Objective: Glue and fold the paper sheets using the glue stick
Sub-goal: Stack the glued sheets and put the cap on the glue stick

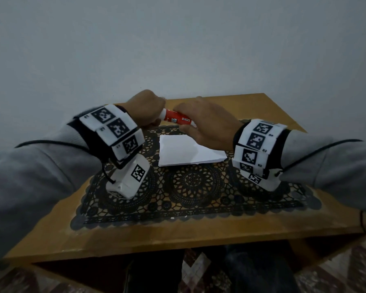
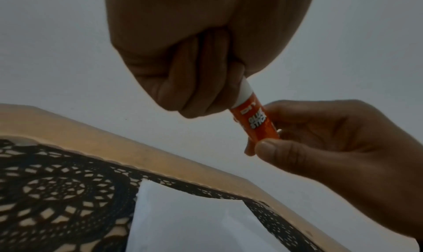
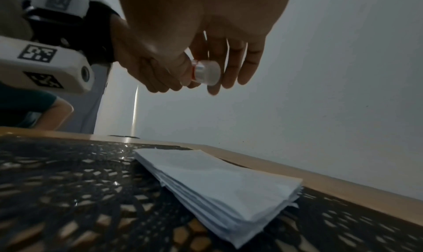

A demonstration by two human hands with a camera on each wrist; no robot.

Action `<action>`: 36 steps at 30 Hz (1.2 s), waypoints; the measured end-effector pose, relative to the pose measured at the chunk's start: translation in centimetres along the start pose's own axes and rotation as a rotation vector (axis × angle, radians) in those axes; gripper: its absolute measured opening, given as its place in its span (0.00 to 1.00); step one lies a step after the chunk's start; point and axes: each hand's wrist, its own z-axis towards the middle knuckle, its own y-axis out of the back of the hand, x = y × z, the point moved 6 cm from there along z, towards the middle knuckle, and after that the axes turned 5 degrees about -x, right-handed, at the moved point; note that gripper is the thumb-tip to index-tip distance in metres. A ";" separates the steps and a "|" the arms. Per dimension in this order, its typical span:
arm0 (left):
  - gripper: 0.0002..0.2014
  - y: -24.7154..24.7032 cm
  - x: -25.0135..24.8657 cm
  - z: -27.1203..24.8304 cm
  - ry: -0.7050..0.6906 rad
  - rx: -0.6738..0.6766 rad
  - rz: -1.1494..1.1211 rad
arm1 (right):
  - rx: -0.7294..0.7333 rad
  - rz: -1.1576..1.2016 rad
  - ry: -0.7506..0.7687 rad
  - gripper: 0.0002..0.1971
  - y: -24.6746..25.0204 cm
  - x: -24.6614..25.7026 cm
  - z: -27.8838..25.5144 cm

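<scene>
The glue stick (image 1: pixel 176 119) is held above the table's far edge: its white cap end is enclosed in the curled fingers of the left hand (image 1: pixel 145 108), its orange barrel pinched between thumb and fingers of the right hand (image 1: pixel 209 121). A stack of paper sheets (image 1: pixel 188 152) is laid on the black lace mat (image 1: pixel 188 187), toward the far edge of the wooden table (image 1: pixel 135 240), beneath both hands

Wooden table (image 1: pixel 199 237), light brown, set against a pale wall. A black lace mat (image 1: pixel 190 187) with round openwork patterns lies flat on the tabletop and covers most of its middle, the wood showing through the holes. A stack of white paper sheets (image 1: pixel 184 151) rests on the far part of the mat, its edges slightly uneven.
</scene>
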 end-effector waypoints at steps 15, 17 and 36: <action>0.16 -0.8 2.5 1.2 -0.143 -0.010 0.252 | 0.191 0.424 -0.615 0.16 -6.0 -8.2 3.1; 0.16 -1.2 3.0 1.7 -0.154 0.001 0.225 | 0.231 0.379 -0.623 0.15 -6.8 -8.4 3.6; 0.15 -2.7 4.7 2.9 -0.267 -0.016 0.377 | 0.291 0.198 -0.607 0.19 -7.4 -7.8 4.0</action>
